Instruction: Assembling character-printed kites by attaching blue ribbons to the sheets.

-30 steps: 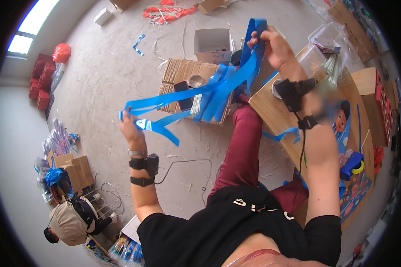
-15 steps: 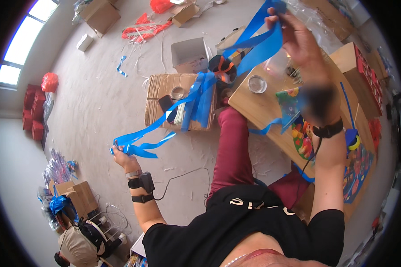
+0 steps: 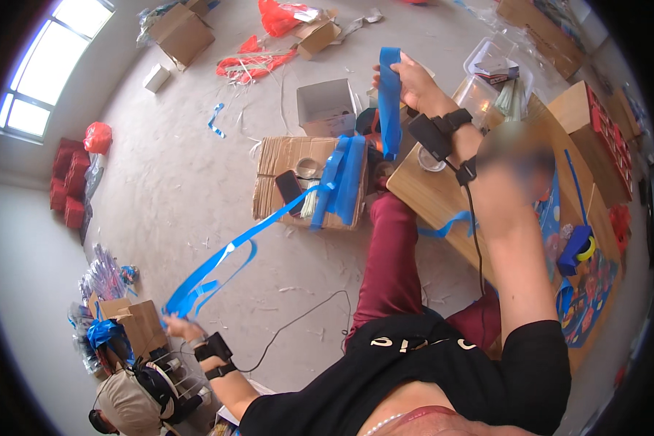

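Observation:
My left hand, low on the left, is closed on the gathered ends of blue ribbon strips. They stretch up and right to a cardboard box, where more blue strips lie over its right side. Beyond the box my right hand is raised, its fingers closed round a wide blue ribbon that hangs in a loop. A dark phone, a clear round container and a bundle of thin pale strips rest on the box.
To the right stands a wooden table with colourful printed sheets, a blue tape dispenser and clear plastic trays. An open white box sits beyond the cardboard box. A cable trails over the floor from my left wrist.
My left hand has moved down and left, drawing the ribbon strips with it. My right hand has come left from above the table, and its ribbon now hangs down instead of fanning out.

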The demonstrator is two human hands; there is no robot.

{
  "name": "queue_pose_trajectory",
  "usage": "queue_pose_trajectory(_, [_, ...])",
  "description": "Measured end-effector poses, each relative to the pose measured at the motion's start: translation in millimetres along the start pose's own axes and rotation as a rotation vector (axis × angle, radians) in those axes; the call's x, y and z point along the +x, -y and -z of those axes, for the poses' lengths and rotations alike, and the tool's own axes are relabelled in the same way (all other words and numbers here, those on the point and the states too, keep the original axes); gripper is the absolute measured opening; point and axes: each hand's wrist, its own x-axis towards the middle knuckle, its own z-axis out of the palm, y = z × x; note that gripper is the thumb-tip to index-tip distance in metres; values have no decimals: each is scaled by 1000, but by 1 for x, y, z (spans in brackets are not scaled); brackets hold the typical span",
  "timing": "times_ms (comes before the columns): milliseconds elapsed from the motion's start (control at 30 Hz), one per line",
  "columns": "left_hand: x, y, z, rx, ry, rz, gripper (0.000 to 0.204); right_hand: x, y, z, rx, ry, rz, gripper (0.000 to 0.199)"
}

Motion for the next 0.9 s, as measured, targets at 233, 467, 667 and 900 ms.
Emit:
queue_pose_trajectory(233, [11,55,123,403,-281,183,36,21,14,-56,14,297,265,47])
queue_pose_trajectory(467, [-3,97,158,842,-554,417,38,-28,-28,-67,195,308,77,50])
queue_pose_trajectory(667, [-8,140,164,719,-555,304,36,-63,-162,-80,519,170,-442,66])
queue_pose_trajectory(900, [-53,98,59,297,-78,139,27,-112,-297,-18,-891,81,-148,53])
